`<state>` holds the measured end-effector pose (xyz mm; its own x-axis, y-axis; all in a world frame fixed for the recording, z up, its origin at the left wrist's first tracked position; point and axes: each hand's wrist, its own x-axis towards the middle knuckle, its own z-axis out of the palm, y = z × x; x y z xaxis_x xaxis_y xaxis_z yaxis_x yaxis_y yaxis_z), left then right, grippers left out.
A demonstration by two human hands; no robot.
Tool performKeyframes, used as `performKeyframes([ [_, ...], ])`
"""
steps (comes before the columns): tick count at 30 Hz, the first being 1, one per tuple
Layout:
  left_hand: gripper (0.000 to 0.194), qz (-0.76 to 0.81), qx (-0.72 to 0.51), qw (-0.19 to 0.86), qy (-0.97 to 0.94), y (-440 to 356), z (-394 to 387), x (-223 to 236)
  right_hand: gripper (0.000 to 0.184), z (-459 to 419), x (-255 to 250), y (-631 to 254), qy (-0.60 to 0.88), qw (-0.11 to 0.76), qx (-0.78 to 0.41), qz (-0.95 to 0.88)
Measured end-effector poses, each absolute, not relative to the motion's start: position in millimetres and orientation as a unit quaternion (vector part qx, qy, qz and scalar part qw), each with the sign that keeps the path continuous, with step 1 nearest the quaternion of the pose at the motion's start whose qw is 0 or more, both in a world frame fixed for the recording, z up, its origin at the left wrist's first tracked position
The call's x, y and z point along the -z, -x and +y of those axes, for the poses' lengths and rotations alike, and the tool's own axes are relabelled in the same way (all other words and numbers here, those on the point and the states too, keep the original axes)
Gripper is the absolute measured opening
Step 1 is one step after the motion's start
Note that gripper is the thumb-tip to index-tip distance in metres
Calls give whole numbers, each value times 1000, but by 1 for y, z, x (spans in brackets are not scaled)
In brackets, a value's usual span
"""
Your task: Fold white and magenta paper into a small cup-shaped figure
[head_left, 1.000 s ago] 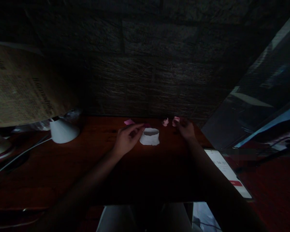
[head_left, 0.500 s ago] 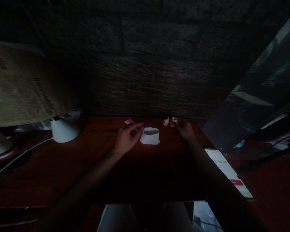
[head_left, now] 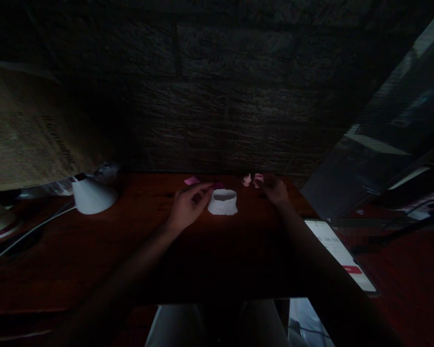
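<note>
A white, wavy-edged open pot (head_left: 223,205) stands on the wooden table in the middle. My left hand (head_left: 188,206) is beside its left rim, thumb and forefinger pinched at the edge of a dark magenta piece (head_left: 217,185), apparently paper, behind the pot. Just left of those fingertips lies a flat pink piece (head_left: 192,180). My right hand (head_left: 276,191) is farther right, its fingers closed at the side of a small pink cup-like piece (head_left: 258,180); shadow hides part of the fingers. Close by stands a second crumpled pink piece (head_left: 246,180), untouched.
A phone (head_left: 342,255) with a lit screen lies under my right forearm at the table's right edge. A white cone (head_left: 94,195), a cable (head_left: 32,233) and a printed brown paper sheet (head_left: 29,130) are at left. The brick wall (head_left: 217,96) rises behind the table (head_left: 137,202).
My right hand has shifted the pink cup-like piece slightly left, closer to the crumpled one. My left hand keeps its place by the pot. The view has moved a little.
</note>
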<state>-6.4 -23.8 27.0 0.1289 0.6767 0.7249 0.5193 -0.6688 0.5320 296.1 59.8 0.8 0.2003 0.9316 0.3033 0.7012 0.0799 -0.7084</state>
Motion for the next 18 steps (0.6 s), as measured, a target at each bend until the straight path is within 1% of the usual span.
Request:
performKeyframes([
  [4, 24, 400, -526, 72, -747, 6, -24, -28, 40, 60, -1, -297, 667, 409, -147, -605],
  [6, 23, 400, -525, 69, -748, 7, -24, -28, 40, 59, -4, -298, 686, 405, -123, -592],
  [7, 23, 400, -524, 67, -749, 7, -24, -27, 40, 59, -5, -299, 704, 390, -102, -585],
  [10, 24, 401, -524, 64, -749, 8, -23, -27, 49, 57, -12, -304, 763, 307, -51, -567],
  [12, 24, 401, -525, 64, -748, 8, -23, -26, 51, 55, -15, -307, 786, 253, -43, -562],
  [15, 23, 401, -527, 66, -747, 8, -22, -26, 42, 49, -17, -307, 788, 177, -50, -588],
  [18, 23, 401, -527, 70, -746, 9, -21, -25, 34, 43, -17, -302, 755, 107, -53, -644],
])
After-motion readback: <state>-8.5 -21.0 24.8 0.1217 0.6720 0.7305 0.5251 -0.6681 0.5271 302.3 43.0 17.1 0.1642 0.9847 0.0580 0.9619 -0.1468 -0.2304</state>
